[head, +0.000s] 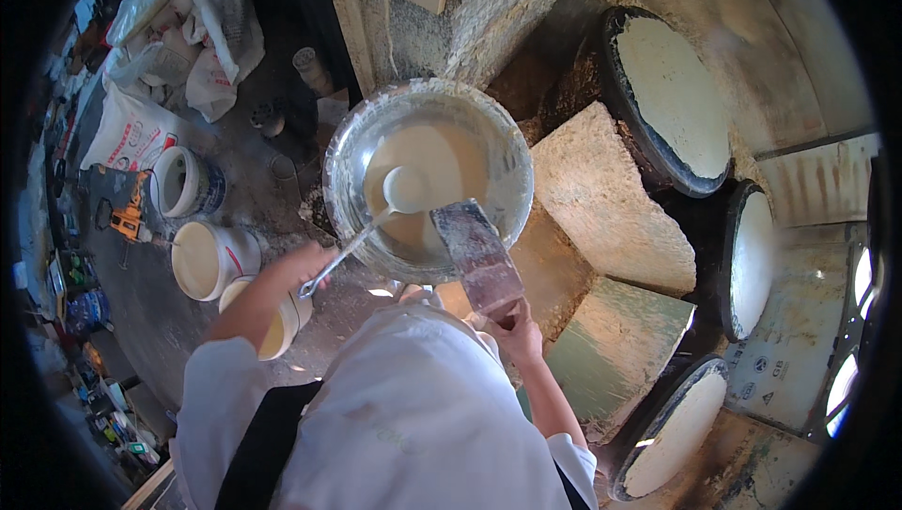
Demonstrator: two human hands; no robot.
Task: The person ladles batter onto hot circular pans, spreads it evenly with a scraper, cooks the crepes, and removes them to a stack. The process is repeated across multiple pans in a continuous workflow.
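A wide metal basin with crusted walls holds beige batter-like liquid. My left hand grips the handle end of a long metal ladle, whose bowl lies over the liquid and looks coated or filled with it. My right hand holds a flat, worn scraper-like board by its near end. The board's far end reaches over the basin's right near rim. Whether it touches the rim I cannot tell.
Three round dark-rimmed griddles with pale surfaces stand right. Crusted boards lie between. Left are white buckets, an orange power tool and printed sacks.
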